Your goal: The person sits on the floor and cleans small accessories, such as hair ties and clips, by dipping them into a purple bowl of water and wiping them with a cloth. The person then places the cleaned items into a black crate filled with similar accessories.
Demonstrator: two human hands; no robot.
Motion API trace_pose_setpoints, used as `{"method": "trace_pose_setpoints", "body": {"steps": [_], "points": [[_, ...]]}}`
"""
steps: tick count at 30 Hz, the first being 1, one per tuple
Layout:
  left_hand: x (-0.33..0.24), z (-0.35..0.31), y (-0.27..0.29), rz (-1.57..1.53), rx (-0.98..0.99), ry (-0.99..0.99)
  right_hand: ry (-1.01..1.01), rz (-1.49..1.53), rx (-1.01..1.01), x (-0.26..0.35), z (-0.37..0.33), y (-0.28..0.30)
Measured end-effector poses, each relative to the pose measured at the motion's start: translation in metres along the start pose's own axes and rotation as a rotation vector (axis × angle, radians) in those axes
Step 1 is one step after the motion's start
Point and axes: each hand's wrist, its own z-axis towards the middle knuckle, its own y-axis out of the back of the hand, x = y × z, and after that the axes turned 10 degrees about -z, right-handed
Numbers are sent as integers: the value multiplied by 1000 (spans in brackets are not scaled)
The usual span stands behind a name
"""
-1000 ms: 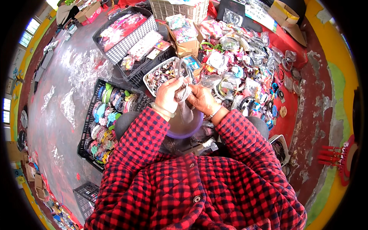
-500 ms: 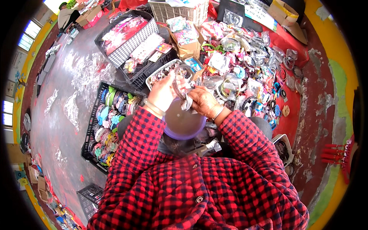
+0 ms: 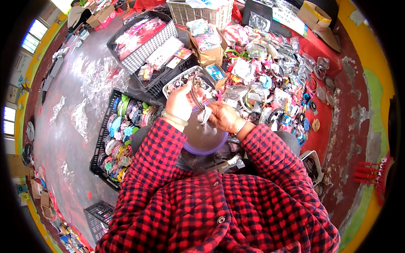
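Left hand (image 3: 179,103), right hand (image 3: 228,115): fingers clamped on headband (image 3: 195,94) — slack pinch, I judge, could drop it inside basin (image 3: 206,152) rim.

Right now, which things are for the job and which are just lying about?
For the job:
- left hand, holding a headband
- right hand, gripping a grey cloth
- purple-rimmed basin underneath

Seemingly just lying about:
- crumpled plastic film
- pink-sided cardboard box, upper left

Grey floor (image 3: 55,143), yellow-and-green wall (image 3: 374,90)
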Motion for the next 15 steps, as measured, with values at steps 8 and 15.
{"method": "trace_pose_setpoints", "body": {"steps": [8,15], "points": [[-18,-3,0,103,-1,29,149,-178,28,0,-2,13],[22,1,-2,1014,-60,-437,203,-447,13,3,-1,12]]}}
